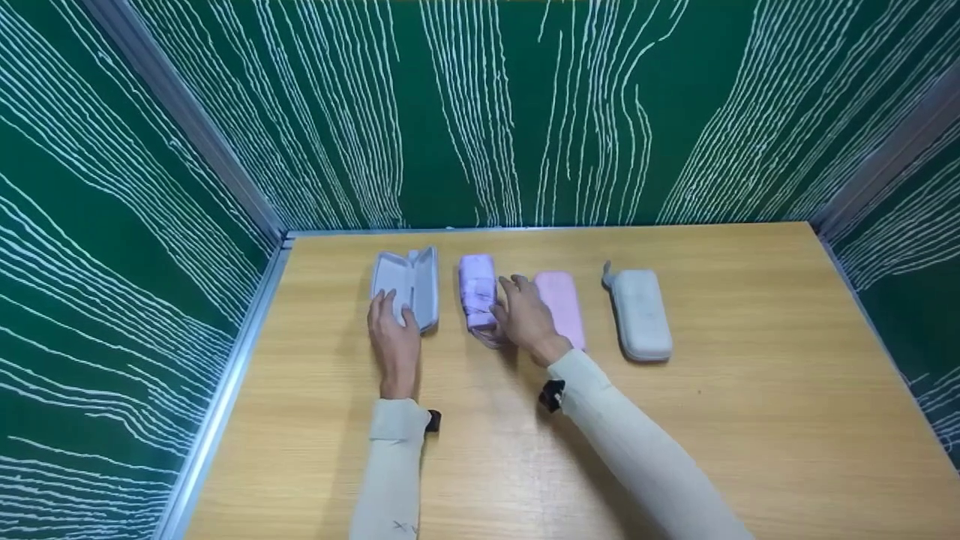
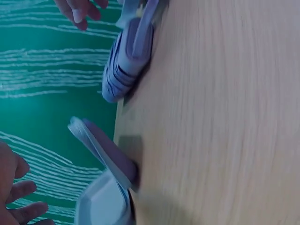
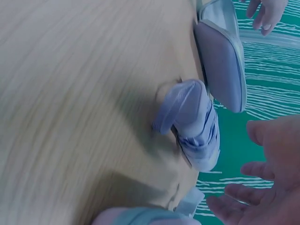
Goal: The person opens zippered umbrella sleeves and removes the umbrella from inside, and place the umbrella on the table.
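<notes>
I see the table [image 1: 757, 427] run well rightward past the grey case [image 1: 643, 311]; the open case [image 1: 426, 289] lies near the back edge [image 1: 525, 228], left hand [image 1: 396, 341] relaxed over it; right hand [image 1: 527, 319], fingers spread, hangs between pink case [image 1: 562, 304] and purple case [image 1: 476, 285].

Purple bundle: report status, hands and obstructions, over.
Left hand open above opened case. Right hand open, near purple bundle. Bundle on table, ungripped. Pink case close by, partly hidden by right hand in head view.
</notes>
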The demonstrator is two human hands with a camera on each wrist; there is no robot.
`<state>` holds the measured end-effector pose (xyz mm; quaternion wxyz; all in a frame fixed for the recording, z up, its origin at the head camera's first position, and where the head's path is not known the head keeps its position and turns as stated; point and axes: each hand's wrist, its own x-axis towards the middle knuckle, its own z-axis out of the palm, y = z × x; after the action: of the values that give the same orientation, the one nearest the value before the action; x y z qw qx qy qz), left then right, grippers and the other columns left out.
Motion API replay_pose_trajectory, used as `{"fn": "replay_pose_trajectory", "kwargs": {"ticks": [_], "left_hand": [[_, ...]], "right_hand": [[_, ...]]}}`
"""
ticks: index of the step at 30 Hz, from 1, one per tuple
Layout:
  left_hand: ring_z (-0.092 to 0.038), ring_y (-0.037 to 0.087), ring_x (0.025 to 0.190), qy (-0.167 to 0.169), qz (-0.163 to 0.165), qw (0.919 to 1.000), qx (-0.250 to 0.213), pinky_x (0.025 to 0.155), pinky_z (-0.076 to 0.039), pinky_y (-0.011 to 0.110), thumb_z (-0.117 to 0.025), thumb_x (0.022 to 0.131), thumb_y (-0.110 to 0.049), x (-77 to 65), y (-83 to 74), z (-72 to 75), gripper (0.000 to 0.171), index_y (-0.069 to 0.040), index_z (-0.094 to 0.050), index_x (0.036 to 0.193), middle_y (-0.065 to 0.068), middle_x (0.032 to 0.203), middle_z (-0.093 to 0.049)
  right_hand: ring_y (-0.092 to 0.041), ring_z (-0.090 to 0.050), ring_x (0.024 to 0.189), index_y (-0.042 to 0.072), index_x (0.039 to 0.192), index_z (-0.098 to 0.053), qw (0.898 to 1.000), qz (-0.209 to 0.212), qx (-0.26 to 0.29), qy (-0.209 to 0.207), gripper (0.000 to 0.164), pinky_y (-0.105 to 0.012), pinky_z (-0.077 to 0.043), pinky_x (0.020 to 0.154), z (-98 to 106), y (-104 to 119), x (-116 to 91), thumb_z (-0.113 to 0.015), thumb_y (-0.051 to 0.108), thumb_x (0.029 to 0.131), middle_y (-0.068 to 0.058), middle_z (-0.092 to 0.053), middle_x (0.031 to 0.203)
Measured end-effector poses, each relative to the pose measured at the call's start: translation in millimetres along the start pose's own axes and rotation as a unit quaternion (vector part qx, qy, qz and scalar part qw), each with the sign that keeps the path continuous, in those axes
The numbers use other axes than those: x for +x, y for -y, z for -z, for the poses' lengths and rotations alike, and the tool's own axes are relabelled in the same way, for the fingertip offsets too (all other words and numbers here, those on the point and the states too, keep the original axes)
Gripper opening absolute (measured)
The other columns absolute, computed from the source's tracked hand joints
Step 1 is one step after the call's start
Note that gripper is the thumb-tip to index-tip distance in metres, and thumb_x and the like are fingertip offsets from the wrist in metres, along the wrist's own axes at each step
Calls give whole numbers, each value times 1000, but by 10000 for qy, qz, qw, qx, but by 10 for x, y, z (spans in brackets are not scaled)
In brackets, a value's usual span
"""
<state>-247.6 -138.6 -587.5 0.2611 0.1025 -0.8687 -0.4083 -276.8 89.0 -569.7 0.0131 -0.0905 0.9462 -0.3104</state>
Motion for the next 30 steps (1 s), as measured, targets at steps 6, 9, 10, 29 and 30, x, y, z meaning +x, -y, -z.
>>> {"fn": "replay_pose_trajectory", "kwargs": {"ticks": [6,9,10,29,30], "left_hand": [[-48,44,143,150,-199,9996,-121,121,-39,51,-64,100,-2,-132,-167,-55,40,8,-62,139,28,151,-52],[-49,44,143,226,-295,9992,-152,120,-40,51,-65,100,-3,-205,-247,-101,39,7,-63,138,27,150,-54],[-49,44,142,267,-323,9990,-149,120,-41,51,-65,101,-3,-231,-273,-116,39,7,-63,138,27,150,-54],[-60,37,130,763,-1293,9885,146,108,-52,46,-73,95,-8,-759,-663,-552,39,3,-68,133,24,139,-63],[-60,36,130,787,-1346,9876,175,106,-53,45,-73,95,-8,-785,-680,-573,39,2,-69,133,24,139,-63]], "right_hand": [[-46,-45,145,-3,153,-50,9989,167,240,-370,56,-56,-42,117,81,-116,-45,-66,18,104,-30,-46,156],[-44,-42,147,-1,155,-48,9987,53,365,-344,57,-54,-38,121,141,-151,-62,-65,21,105,-27,-43,159],[-44,-41,148,0,155,-48,9987,42,378,-343,57,-54,-37,122,160,-163,-66,-64,22,105,-27,-42,160],[-49,-47,142,-6,148,-55,9957,231,255,-856,45,-57,-39,119,376,-486,-112,-57,8,105,-33,-48,152],[-49,-47,141,-6,148,-55,9956,230,254,-873,45,-58,-39,119,383,-506,-115,-58,8,105,-33,-49,152]]}}
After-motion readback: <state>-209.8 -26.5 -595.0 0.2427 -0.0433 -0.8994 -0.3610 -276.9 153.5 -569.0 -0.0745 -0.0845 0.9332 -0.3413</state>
